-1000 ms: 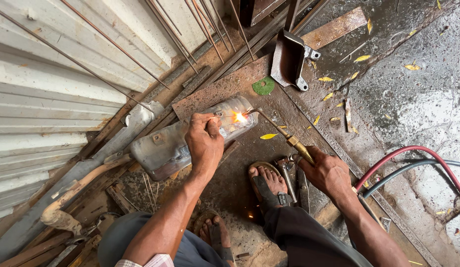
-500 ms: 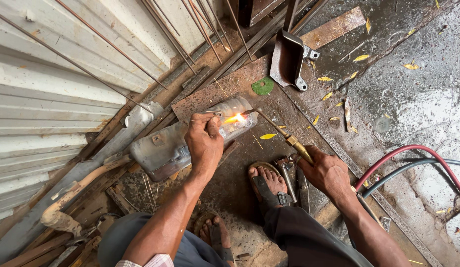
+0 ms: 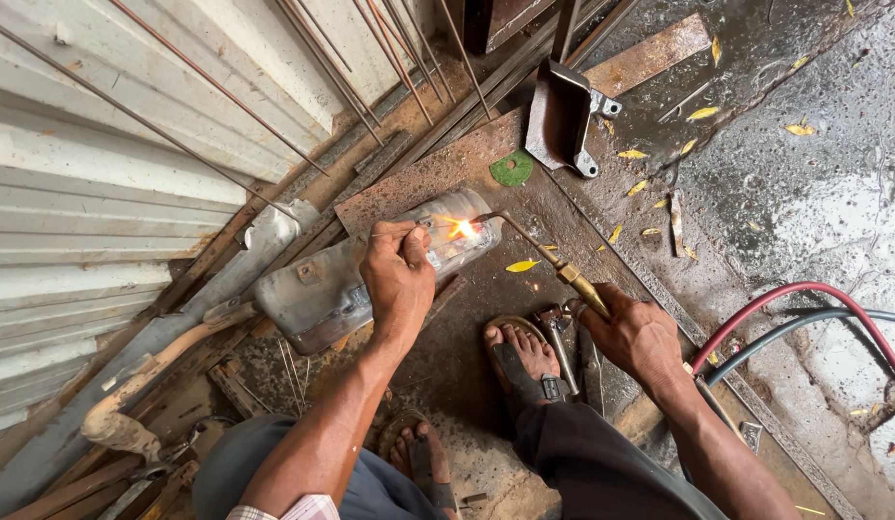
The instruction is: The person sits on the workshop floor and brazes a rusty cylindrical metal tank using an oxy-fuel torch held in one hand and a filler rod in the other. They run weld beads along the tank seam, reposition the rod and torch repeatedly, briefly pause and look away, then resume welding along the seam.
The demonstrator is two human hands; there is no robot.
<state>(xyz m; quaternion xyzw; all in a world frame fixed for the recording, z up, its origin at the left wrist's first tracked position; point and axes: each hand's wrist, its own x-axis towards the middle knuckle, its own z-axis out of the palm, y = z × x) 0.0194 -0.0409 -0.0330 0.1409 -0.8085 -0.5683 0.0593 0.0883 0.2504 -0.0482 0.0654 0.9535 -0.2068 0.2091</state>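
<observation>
My left hand (image 3: pixel 397 279) pinches a thin filler rod (image 3: pixel 401 232) and rests over a silver metal exhaust part (image 3: pixel 322 289) lying on a rusty steel plate (image 3: pixel 438 173). A bright orange flame (image 3: pixel 463 228) burns at the rod's tip on the part's shiny right end. My right hand (image 3: pixel 640 337) grips the brass handle of a gas torch (image 3: pixel 553 262), whose bent nozzle reaches left to the flame. Red and dark hoses (image 3: pixel 794 318) trail right from the torch.
My sandalled feet (image 3: pixel 519 361) stand just below the work. A corrugated metal shutter (image 3: pixel 101 193) with thin rods leaning on it fills the left. A steel bracket (image 3: pixel 561 120) and a green disc (image 3: pixel 512 169) lie beyond the plate. Wet concrete with yellow leaves is at right.
The flame stays at the same spot on the part and flickers a little. Both hands hold nearly still.
</observation>
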